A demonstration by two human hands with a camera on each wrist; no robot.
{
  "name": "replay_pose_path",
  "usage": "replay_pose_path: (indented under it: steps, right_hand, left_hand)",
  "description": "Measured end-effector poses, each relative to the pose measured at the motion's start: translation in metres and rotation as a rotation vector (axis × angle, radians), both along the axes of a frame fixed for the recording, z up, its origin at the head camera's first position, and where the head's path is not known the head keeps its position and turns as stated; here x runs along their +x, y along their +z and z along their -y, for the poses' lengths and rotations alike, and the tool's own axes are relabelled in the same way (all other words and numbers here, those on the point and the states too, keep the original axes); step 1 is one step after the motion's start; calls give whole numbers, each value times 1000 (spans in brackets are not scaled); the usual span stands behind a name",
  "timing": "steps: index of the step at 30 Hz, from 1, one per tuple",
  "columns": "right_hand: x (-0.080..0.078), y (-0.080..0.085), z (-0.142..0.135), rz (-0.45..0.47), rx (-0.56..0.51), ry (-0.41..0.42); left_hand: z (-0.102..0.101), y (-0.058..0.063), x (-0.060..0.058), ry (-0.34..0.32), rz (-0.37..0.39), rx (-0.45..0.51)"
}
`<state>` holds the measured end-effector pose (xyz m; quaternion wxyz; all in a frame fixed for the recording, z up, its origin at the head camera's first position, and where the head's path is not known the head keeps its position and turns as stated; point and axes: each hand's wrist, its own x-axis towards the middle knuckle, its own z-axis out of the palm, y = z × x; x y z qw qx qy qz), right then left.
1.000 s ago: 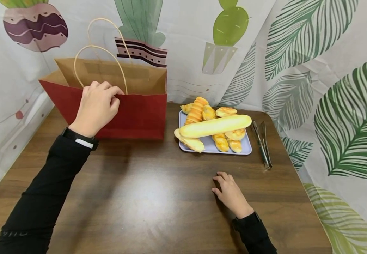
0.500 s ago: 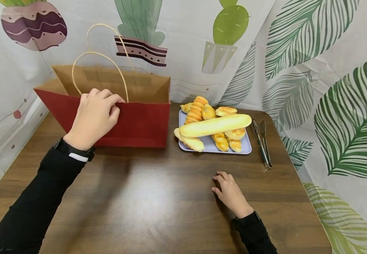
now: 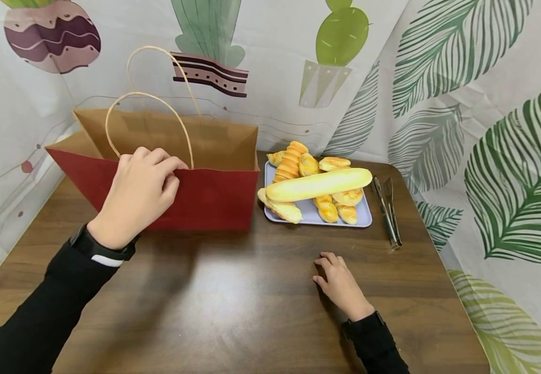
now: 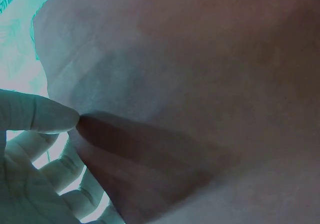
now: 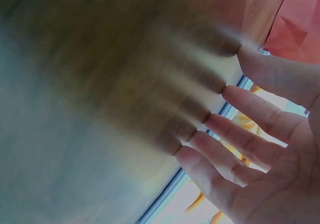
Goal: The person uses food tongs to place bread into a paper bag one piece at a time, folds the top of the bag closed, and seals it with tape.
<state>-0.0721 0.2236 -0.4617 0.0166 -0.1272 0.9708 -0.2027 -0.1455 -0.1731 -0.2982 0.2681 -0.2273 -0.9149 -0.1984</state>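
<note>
A red paper bag [image 3: 214, 200] with a brown inside and two twisted paper handles stands upright at the left of the table. My left hand [image 3: 136, 192] pinches its front rim near the base of the front handle. In the left wrist view the thumb [image 4: 45, 115] presses the bag's outer face [image 4: 200, 104], with the other fingers behind the rim. My right hand [image 3: 343, 288] rests on the wooden table [image 3: 251, 332] in front of the tray, holding nothing. Its fingertips touch the tabletop in the right wrist view, fingers spread and relaxed [image 5: 240, 139].
A pale lilac tray [image 3: 307, 222] holds several bread pieces, with a long yellow loaf [image 3: 319, 185] lying across the top. Metal tongs [image 3: 387, 213] lie right of the tray, near the table's right edge. A patterned cloth [image 3: 279, 62] hangs behind the table.
My left hand has drawn the red paper bag toward me and slightly right, away from the cloth. My right hand, the tray and the tongs stay where they were.
</note>
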Motion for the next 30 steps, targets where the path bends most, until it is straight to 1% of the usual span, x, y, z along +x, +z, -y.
replay_pose_path:
  steps: [14, 17, 24, 30]
  right_hand:
    - [0, 2, 0, 14, 22, 7]
    - [-1, 6, 0, 38, 34, 14]
    - [-3, 13, 0, 133, 58, 24]
    - [-2, 15, 0, 161, 68, 21]
  left_hand:
    - [-7, -1, 28, -76, -32, -13]
    - [-7, -1, 35, -87, -30, -15]
    - [-10, -1, 48, -124, -27, -19]
    - [-13, -2, 59, -157, -49, -16]
